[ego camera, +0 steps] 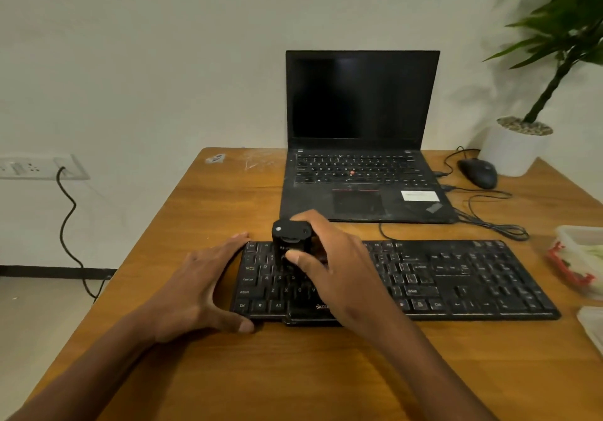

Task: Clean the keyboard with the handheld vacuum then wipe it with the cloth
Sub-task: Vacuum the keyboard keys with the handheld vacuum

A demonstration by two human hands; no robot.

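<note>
A black full-size keyboard (pixel 456 277) lies across the wooden table (pixel 293 371) in front of me. My right hand (pixel 339 267) grips a small black handheld vacuum (pixel 290 241), which stands upright on the keyboard's upper-left keys. My left hand (pixel 202 286) clasps the keyboard's left end, fingers on its far corner and thumb at its near edge. I see no cloth that I can tell as such.
An open black laptop (pixel 362 146) with a dark screen stands behind the keyboard. A black mouse (pixel 478 172) and its cables lie to the right, next to a white plant pot (pixel 515 149). Clear plastic containers (pixel 580 257) sit at the right edge.
</note>
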